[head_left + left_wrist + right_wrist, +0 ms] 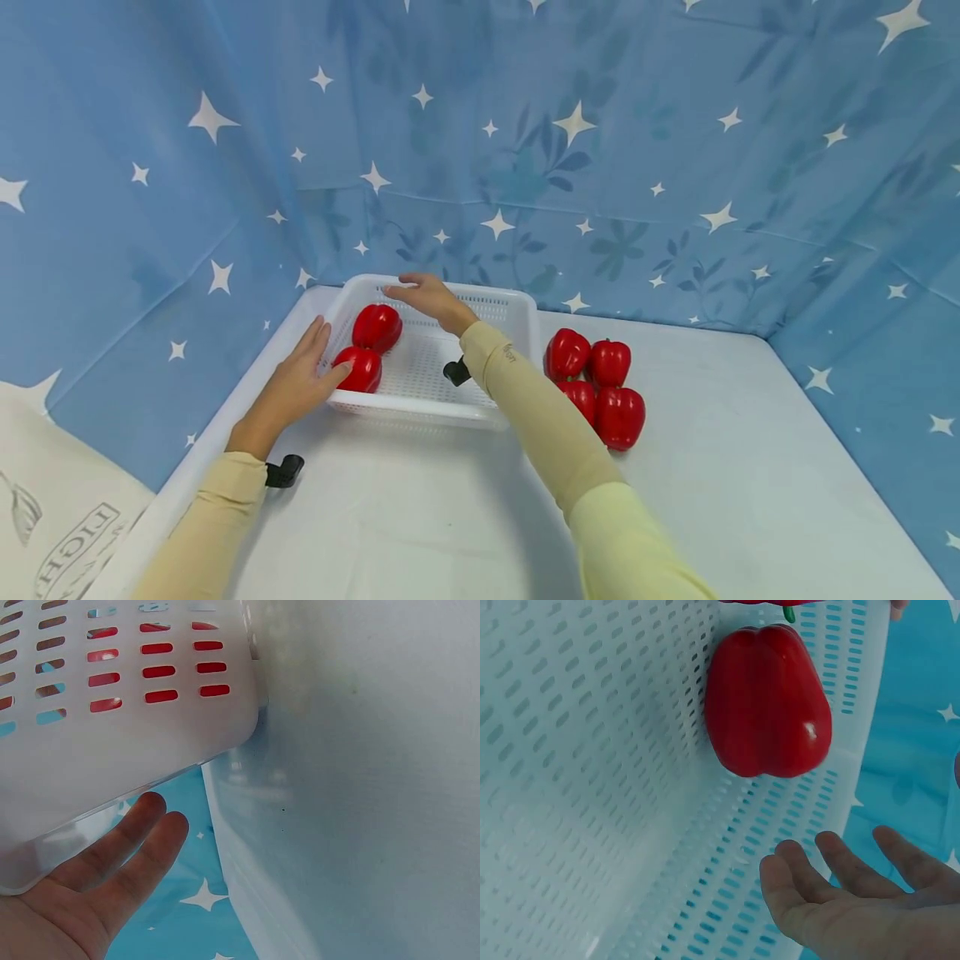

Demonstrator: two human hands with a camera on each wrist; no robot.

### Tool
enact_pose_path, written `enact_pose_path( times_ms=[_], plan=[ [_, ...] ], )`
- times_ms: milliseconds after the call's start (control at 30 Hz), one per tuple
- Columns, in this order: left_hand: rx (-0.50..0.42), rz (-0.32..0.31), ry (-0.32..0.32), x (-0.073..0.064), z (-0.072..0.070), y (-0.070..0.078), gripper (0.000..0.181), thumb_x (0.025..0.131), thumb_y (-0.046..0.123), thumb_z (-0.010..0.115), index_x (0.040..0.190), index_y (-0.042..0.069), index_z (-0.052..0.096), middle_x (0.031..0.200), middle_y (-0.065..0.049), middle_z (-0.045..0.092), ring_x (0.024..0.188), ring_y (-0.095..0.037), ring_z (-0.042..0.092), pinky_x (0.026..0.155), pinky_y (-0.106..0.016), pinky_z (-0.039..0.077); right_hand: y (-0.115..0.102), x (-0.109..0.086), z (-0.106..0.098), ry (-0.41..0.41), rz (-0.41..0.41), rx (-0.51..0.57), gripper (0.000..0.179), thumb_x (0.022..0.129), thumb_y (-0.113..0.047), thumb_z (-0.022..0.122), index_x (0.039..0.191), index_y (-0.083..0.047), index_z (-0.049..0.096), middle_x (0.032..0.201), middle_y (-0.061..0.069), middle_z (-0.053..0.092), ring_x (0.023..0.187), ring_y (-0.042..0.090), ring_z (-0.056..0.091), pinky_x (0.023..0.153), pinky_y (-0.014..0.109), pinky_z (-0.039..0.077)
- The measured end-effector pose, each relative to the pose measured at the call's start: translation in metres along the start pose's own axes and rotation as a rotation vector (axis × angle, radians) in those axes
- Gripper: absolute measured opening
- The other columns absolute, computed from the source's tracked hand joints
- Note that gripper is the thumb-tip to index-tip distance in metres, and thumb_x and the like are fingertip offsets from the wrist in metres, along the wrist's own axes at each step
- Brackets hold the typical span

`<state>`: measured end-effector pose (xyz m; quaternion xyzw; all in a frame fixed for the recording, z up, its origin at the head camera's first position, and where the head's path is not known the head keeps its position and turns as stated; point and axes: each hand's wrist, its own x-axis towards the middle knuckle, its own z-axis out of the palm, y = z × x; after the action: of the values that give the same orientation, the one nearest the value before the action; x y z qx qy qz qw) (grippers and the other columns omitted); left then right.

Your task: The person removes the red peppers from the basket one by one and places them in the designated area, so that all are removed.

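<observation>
A white perforated plastic basket point(420, 408) stands on the table with two red bell peppers at its left end. One bell pepper point(377, 327) lies farther back, the other bell pepper point(362, 372) nearer the front. My left hand point(295, 385) is at the basket's left side, its fingers extended along the outside and its thumb over the front corner. Over the back of the basket hovers my right hand point(429, 300), holding nothing. Its fingers are loosely bent beside a bell pepper point(768, 705) in the right wrist view.
Several red bell peppers point(620, 418) sit grouped on the white table point(720, 433), just right of the basket and partly behind the right sleeve point(540, 417). A blue star-patterned curtain point(525, 167) hangs behind the table. Pale printed cloth point(60, 500) lies at the lower left.
</observation>
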<state>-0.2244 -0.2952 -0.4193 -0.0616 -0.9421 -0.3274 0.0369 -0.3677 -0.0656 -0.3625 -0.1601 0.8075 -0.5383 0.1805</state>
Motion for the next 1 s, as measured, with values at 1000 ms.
enact_pose_path(
  times_ms=[1000],
  plan=[
    [0.01, 0.011, 0.005, 0.0, 0.001, -0.002, 0.092, 0.103, 0.036, 0.065, 0.168, -0.005, 0.014, 0.178, -0.022, 0.004, 0.157, -0.055, 0.019, 0.107, -0.075, 0.041, 0.023, 0.035, 0.046, -0.024, 0.083, -0.113, 0.058, 0.1, -0.021, 0.075, 0.152, -0.003, 0.058, 0.138, 0.013, 0.064, 0.121, 0.026, 0.06, 0.107, 0.045, 0.056]
  ],
)
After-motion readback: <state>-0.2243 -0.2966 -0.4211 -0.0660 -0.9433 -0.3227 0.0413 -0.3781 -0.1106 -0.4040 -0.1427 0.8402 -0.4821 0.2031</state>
